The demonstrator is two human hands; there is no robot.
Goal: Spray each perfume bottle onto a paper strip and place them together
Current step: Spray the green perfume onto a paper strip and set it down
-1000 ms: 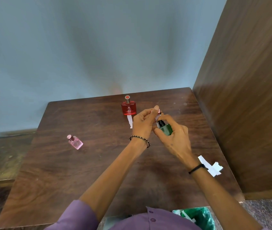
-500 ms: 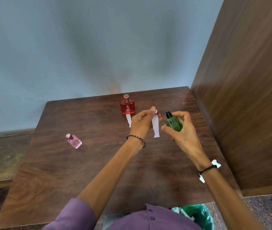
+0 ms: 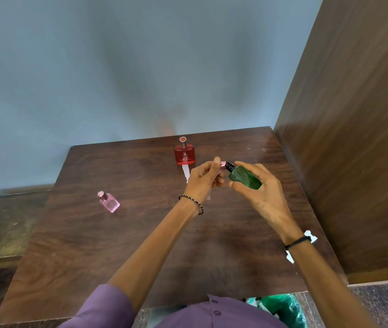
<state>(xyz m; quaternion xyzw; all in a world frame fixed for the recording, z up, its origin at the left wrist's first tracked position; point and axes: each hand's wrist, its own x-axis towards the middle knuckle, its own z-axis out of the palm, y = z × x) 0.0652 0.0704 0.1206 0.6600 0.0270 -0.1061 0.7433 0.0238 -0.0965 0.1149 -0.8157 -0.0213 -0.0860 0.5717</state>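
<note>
Your right hand [image 3: 263, 192] grips the green bottle [image 3: 245, 178] above the counter [image 3: 141, 245], nozzle toward the paper strip [image 3: 214, 179] pinched in your left hand [image 3: 203, 181]. Spraying step; next, press the nozzle.

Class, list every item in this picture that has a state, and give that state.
Green glass bottle: tilted, held by right hand.
White paper strip: pinched in left hand.
Red glass bottle: upright on table, strip beneath.
Pink glass bottle: standing alone, untouched.
</note>
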